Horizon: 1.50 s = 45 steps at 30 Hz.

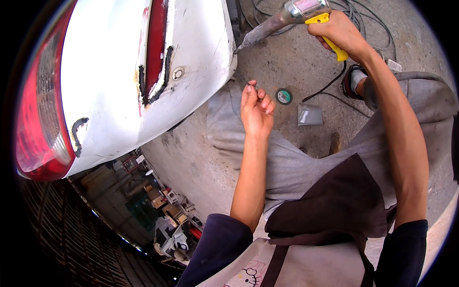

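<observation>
My right hand point(340, 34) is wrapped round the yellow handle of a hot air gun point(277, 23) at the upper right. Its narrow nozzle tip points left, at the edge of a white car bumper point(201, 62). Below that tip, my left hand point(257, 112) is raised with its palm up. Thumb and forefinger pinch a thin dark rod point(248, 83), which leads up toward the bumper edge. Black beads point(167, 69) of rough material line a red slot in the bumper. Another black bead point(76, 129) curves beside the red tail light point(45, 105).
On the concrete floor lie a green-centred roll of black tape point(283, 96) and a small grey packet point(310, 115). Cables point(382, 21) coil at the upper right, near my shoe point(353, 81). My grey-trousered legs frame the floor. Cluttered boxes point(169, 210) stand at the lower left.
</observation>
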{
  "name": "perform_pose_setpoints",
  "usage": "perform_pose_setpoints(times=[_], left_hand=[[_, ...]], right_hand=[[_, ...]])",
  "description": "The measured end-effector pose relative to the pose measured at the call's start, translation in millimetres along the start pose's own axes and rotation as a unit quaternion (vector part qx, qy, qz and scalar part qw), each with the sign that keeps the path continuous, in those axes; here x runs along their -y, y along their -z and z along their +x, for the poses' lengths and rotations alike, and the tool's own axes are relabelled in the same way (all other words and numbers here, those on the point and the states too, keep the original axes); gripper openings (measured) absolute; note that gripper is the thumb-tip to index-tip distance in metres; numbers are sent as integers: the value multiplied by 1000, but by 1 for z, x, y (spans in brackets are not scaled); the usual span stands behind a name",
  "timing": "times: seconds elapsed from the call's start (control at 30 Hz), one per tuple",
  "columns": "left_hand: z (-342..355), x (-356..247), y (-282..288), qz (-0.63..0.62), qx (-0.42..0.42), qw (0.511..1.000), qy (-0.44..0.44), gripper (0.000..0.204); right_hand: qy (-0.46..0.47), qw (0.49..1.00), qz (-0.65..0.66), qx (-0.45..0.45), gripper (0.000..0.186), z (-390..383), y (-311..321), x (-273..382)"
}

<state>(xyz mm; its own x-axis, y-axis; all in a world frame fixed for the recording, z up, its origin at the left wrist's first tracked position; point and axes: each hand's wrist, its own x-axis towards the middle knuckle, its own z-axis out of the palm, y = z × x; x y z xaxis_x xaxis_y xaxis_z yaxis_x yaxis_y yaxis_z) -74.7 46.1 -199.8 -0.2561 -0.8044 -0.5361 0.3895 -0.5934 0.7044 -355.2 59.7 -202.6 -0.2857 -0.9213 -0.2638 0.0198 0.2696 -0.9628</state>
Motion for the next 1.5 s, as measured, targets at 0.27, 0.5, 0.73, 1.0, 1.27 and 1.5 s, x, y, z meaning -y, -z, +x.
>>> perform_pose_setpoints(times=[0.27, 0.5, 0.73, 1.0, 1.27, 1.5], left_hand=[[-3, -1, 2, -15, -7, 1000, -3, 18], [-5, 0, 8, -19, -9, 1000, -2, 18], [-6, 0, 6, -22, -14, 1000, -3, 18], [-5, 1, 3, -19, -15, 1000, 5, 17], [-7, 2, 2, -21, -7, 1000, 0, 17], [-6, 3, 2, -21, -5, 1000, 1, 16]], right_hand=[[4, 1000, -14, 11, 19, 0, -10, -1], [-1, 1000, -4, 1, 19, 0, -8, 2], [-9, 1000, -19, 22, 21, 0, -12, -1], [-10, 1000, -16, 0, 20, -2, -11, -1], [-16, 1000, 9, 4, 18, -4, -11, 1], [-14, 1000, -5, 14, 18, -4, -18, -2]])
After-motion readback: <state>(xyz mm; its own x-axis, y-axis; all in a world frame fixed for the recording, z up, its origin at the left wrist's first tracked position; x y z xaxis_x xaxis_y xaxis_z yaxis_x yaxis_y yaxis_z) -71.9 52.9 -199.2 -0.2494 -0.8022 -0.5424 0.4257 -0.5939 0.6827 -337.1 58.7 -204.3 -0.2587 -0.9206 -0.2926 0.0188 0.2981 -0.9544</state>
